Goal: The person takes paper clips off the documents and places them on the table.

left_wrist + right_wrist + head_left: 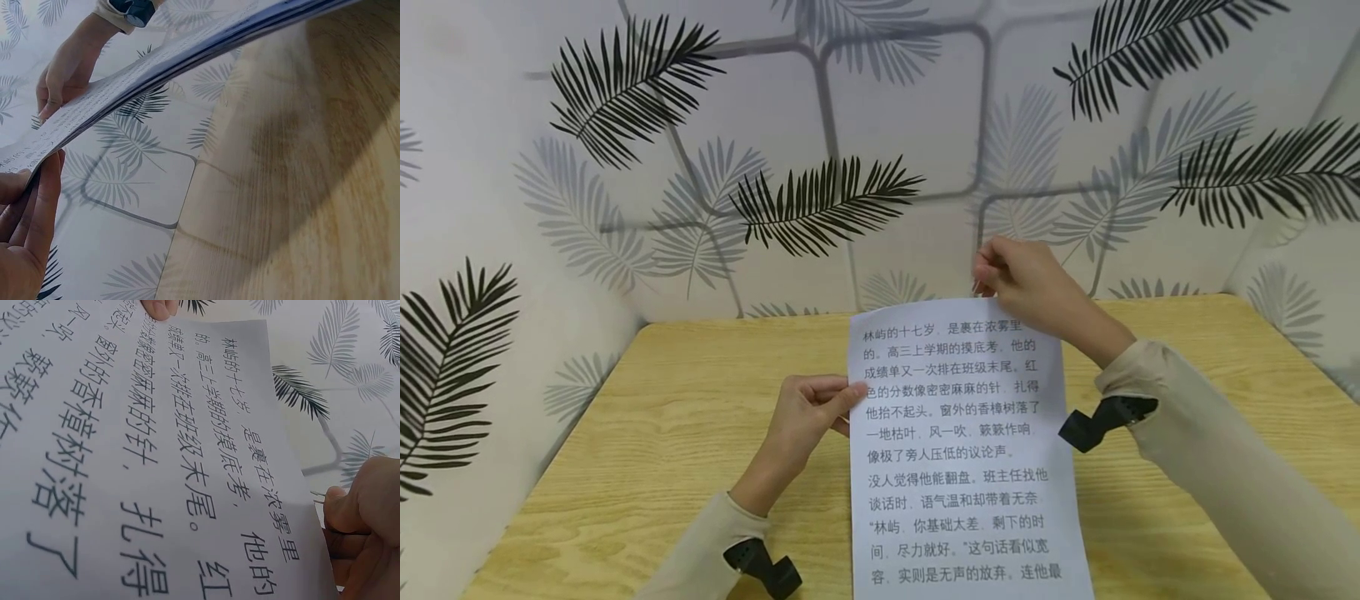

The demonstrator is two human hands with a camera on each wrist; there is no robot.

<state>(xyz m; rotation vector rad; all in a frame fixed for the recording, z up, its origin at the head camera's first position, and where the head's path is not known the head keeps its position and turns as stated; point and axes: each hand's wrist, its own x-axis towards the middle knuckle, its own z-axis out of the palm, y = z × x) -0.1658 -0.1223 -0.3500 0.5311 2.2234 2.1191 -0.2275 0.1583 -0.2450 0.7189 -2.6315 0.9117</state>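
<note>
A sheaf of printed paper (958,467), several sheets thick in the left wrist view, is held up above the table. My left hand (812,408) pinches its left edge, thumb on the printed face and fingers (47,212) behind. At the top edge, towards the right corner, is my right hand (1026,279). Its thumb and curled forefinger pinch a small thin metal wire piece that looks like a paper clip (318,496). The clip's end points towards the paper's top edge; I cannot tell if it touches. Most of the clip is hidden by the fingers.
Below lies a light wood-grain table (685,425). A wall with a leaf pattern (917,233) stands close behind it and continues along the left side. Each wrist carries a black camera mount (1108,421) over a beige sleeve (1217,467).
</note>
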